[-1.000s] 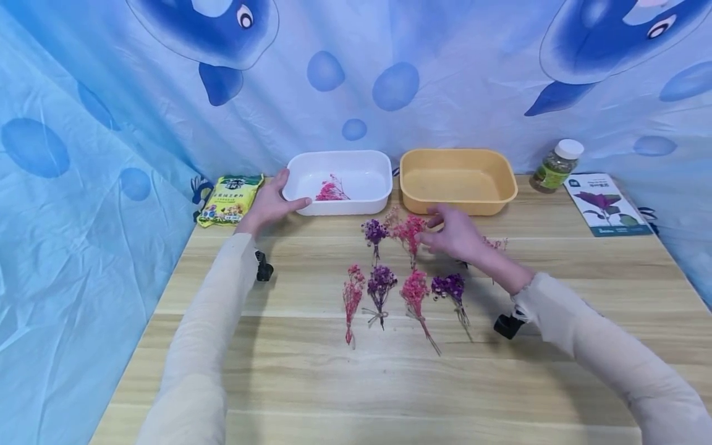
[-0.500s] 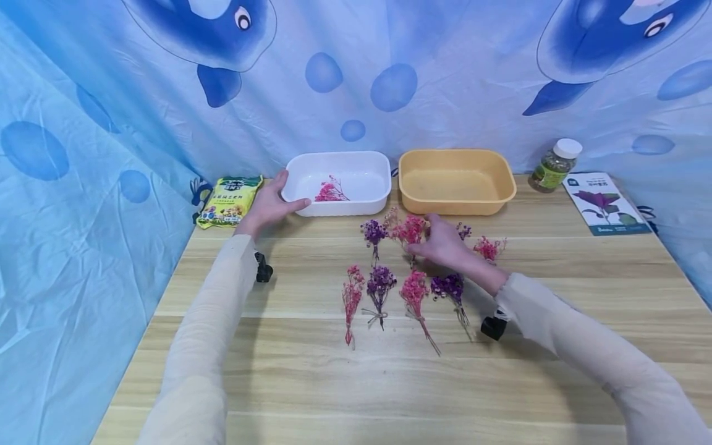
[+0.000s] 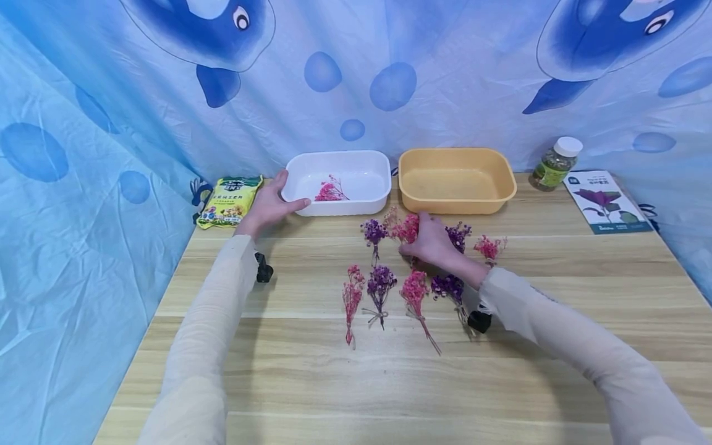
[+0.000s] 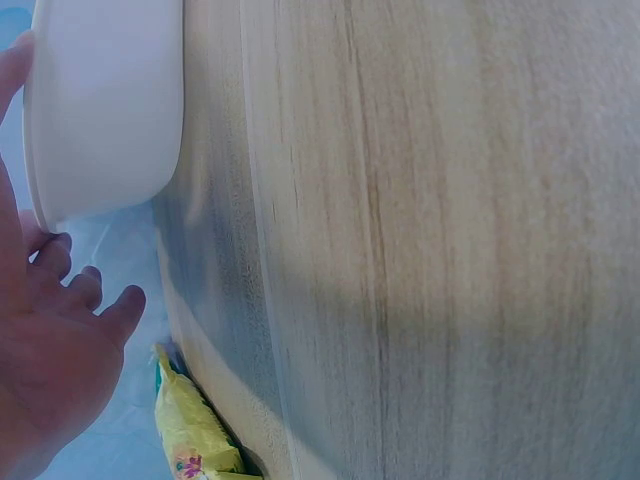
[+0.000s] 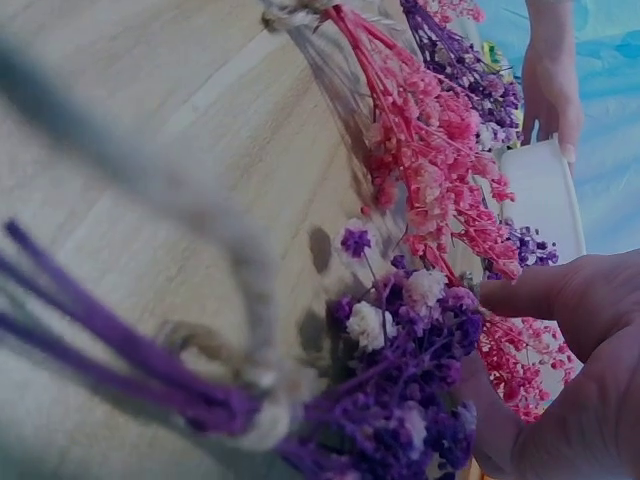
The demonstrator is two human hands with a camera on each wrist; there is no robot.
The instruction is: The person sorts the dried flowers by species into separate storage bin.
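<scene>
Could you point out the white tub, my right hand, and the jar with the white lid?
White tub (image 3: 345, 208), head view: its front wall.
Right hand (image 3: 435, 241), head view: back of the hand.
Jar (image 3: 556, 165), head view: middle of its body.

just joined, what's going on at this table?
A person is handling dried flowers. The left grip holds the left end of the white tub, which has a pink sprig inside. The right grip is at a pink bunch in the back row; whether it has closed is hidden. Other pink and purple bunches lie on the table in two rows, in front of both tubs.
</scene>
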